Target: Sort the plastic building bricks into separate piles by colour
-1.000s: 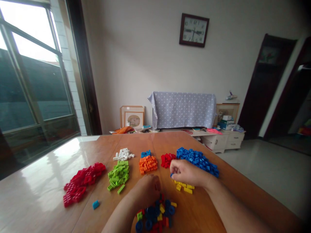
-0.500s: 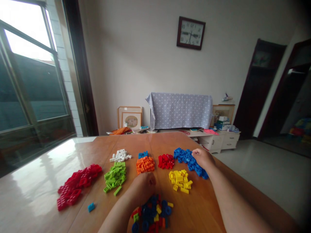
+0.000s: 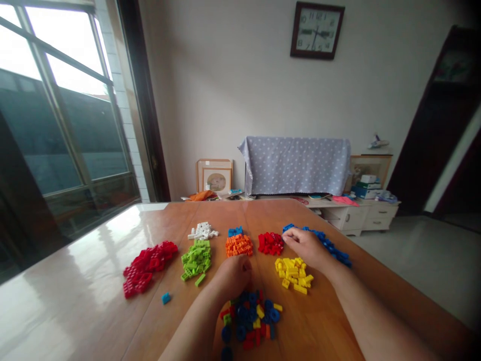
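My right hand (image 3: 306, 245) hovers at the right edge of a small pile of red bricks (image 3: 270, 243), fingers pinched together; whatever they hold, if anything, is hidden. It covers part of the long pile of blue bricks (image 3: 332, 249). My left hand (image 3: 237, 273) is curled just in front of the orange bricks (image 3: 239, 245), its fingertips turned away from view. Below it lies a mixed heap (image 3: 250, 316) of blue, red, yellow and green pieces, partly behind my left forearm. Yellow bricks (image 3: 293, 273) lie between the mixed heap and my right hand.
On the wooden table (image 3: 112, 265) are piles of crimson bricks (image 3: 148, 265), lime green bricks (image 3: 196, 259) and white bricks (image 3: 203, 231). One lone blue brick (image 3: 166, 298) sits front left. Past the far edge stands a white cabinet (image 3: 363, 218).
My right hand has moved left from the blue pile to beside the red pile. My left hand stays curled near the orange bricks. The view has shifted left and down.
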`<state>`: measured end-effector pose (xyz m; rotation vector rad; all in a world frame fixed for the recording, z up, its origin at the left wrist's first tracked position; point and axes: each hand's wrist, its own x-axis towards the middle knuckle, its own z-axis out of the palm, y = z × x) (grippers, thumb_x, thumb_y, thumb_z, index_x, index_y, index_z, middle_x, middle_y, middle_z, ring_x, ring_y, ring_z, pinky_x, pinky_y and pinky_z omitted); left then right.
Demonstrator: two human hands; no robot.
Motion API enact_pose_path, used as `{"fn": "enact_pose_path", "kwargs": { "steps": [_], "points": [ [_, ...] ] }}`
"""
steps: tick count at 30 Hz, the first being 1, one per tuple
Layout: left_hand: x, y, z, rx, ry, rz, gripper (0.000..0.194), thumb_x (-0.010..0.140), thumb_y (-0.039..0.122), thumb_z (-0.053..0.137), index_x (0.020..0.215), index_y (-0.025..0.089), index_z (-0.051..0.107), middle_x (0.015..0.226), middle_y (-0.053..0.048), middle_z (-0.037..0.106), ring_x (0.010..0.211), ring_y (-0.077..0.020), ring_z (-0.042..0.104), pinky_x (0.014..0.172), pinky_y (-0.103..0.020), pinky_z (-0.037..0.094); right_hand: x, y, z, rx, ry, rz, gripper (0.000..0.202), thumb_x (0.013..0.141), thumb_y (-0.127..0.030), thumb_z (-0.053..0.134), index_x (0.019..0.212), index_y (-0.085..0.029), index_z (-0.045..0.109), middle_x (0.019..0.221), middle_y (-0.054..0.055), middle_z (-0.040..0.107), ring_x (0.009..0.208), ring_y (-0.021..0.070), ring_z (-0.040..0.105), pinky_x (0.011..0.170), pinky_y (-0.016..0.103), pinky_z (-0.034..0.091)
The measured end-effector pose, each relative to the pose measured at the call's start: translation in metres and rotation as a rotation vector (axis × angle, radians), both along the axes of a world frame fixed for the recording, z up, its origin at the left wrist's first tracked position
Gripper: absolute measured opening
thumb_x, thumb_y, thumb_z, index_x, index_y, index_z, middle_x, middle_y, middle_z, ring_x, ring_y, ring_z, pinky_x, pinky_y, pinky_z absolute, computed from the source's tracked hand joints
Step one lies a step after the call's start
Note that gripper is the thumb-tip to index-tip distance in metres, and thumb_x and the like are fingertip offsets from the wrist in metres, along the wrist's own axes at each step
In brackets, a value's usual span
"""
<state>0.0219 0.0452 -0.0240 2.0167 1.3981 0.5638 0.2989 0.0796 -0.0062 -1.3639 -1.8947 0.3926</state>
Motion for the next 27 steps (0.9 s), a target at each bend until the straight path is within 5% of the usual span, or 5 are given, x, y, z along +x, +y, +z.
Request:
{"fn": "enact_pose_path", "kwargs": {
  "steps": [8,13,18,27],
  "points": [
    [0.004,0.0,0.0,-0.05,-0.154,-0.017,0.013,0.075,0.023,0.055,0.078,0.015,0.065,0.062,0.001,0.059,0.057,-0.0117,0.049,0.052,-0.022,0.029,-0.062,-0.045,0.011,-0.146,-0.109,0.347,0.015,0.088,-0.026,0.054,0.086,-0.02,0.067,0.072,-0.003,0.063,0.067,0.012,0.055,0.059,0.021,0.036],
    [0.007,-0.002,0.005,-0.096,-0.267,-0.003,0.013,0.073,0.027,0.058,0.077,0.015,0.062,0.061,0.004,0.051,0.055,-0.0095,0.043,0.05,-0.021,0.026,-0.074,-0.048,0.002,-0.221,-0.155,0.323,0.01,0.082,-0.023,0.062,0.091,-0.019,0.064,0.074,-0.002,0.066,0.067,0.0114,0.057,0.059,0.02,0.036],
    [0.007,-0.004,0.003,-0.175,-0.305,-0.003,0.015,0.073,0.03,0.059,0.077,0.015,0.06,0.062,0.004,0.05,0.055,-0.0092,0.042,0.05,-0.021,0.027,-0.079,-0.046,-0.006,-0.25,-0.185,0.279,0.022,0.079,-0.038,0.071,0.086,-0.018,0.064,0.073,-0.002,0.066,0.066,0.012,0.056,0.055,0.021,0.032],
    [0.003,-0.001,0.004,-0.195,-0.451,-0.025,0.016,0.072,0.025,0.061,0.085,0.014,0.061,0.069,0.004,0.052,0.06,-0.0084,0.041,0.054,-0.021,0.029,-0.081,-0.039,-0.011,-0.242,-0.017,0.281,0.012,0.085,-0.029,0.061,0.083,-0.017,0.063,0.066,-0.003,0.061,0.061,0.0109,0.052,0.054,0.021,0.032]
  ]
}}
